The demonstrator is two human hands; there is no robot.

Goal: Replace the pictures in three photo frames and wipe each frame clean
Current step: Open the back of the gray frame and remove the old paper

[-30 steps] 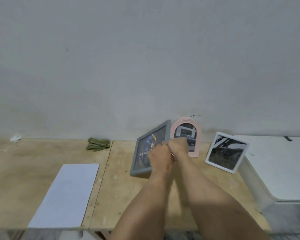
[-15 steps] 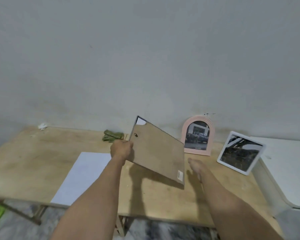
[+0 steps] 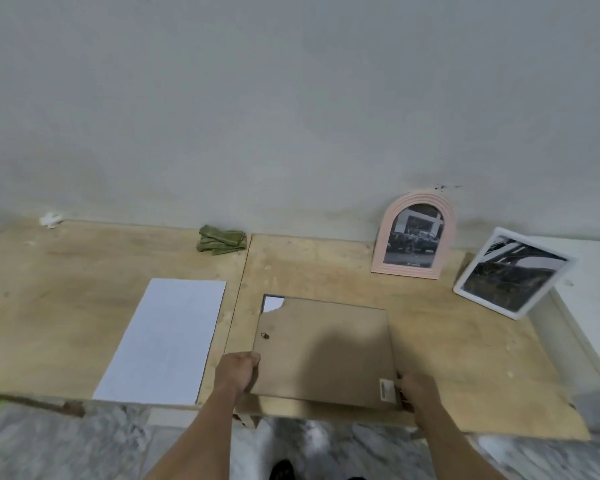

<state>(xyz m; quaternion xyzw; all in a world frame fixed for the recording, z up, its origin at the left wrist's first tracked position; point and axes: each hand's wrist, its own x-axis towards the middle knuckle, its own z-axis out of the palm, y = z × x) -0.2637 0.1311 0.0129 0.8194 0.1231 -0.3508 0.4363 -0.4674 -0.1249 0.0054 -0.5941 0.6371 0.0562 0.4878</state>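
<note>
The grey photo frame (image 3: 323, 351) lies face down near the table's front edge, its brown backing board up, with a broken corner at the top left showing white paper. My left hand (image 3: 238, 372) grips its left edge. My right hand (image 3: 414, 389) holds its lower right corner by a sticker. A pink arched frame (image 3: 413, 237) leans on the wall behind. A white frame (image 3: 511, 277) leans tilted to its right. A folded green cloth (image 3: 221, 240) lies at the back.
A white sheet of paper (image 3: 167, 341) lies on the wooden table (image 3: 66, 289) left of the frame. A white appliance (image 3: 593, 306) adjoins the table on the right. A crumpled white scrap (image 3: 51, 219) sits at the far back left.
The grey frame went from standing at the wall to lifted and turned over, then laid face down at the front edge. My right hand has taken its lower right corner.
</note>
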